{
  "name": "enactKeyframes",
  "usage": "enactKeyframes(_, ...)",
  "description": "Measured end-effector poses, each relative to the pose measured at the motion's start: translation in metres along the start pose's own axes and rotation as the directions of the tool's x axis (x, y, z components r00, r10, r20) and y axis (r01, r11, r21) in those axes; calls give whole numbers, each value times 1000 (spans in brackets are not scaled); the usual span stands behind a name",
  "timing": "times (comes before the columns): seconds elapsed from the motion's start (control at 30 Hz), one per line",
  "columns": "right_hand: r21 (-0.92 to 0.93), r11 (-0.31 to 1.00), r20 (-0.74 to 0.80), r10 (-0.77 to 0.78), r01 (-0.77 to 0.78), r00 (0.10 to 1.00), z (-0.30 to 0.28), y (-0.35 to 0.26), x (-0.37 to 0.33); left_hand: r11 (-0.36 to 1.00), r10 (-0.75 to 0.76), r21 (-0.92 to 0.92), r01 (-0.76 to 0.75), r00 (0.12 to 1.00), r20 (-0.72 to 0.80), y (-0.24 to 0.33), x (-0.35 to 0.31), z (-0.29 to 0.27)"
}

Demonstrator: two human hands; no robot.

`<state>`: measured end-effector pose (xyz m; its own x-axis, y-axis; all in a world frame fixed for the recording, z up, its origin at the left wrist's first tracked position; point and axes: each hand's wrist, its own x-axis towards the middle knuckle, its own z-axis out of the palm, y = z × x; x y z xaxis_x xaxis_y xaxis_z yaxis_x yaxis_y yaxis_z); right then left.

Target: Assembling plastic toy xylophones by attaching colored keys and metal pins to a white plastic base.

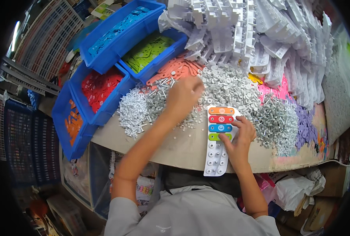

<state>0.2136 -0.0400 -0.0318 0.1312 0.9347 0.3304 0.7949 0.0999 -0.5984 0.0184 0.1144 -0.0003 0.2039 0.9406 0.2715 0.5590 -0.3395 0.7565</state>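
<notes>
So, watching remotely, I've got the white strip point(217, 142) poking slightly past the worktop's point(151, 145) near edge, orange, red, blue and green tabs point(221, 119) across its upper half. The right hand point(242, 135) grips its side, thumb on the lowest tab, presumably keeping it steady. The left hand point(184, 97) is curled over the hardware heaps; too blurry for me to tell if it's holding anything. Around that: chunky round caps point(232, 86), shiny metal pins point(275, 122), and smooth blue plastic bins point(120, 48), probably splitting flat pieces point(102, 90) by colour. Ridged white mouldings point(222, 23) pile up behind.
</notes>
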Motion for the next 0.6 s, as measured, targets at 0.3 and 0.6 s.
enactKeyframes(0.3, -64, 990, -95, -131, 125, 987, -18, 7, 28, 690, -17, 710, -138, 978, 207, -63, 67, -11)
enactKeyframes(0.6, -618, 770, 55, -158, 158, 986, -35, 87, 167, 654, 41, 746, -126, 991, 131, -62, 56, -16)
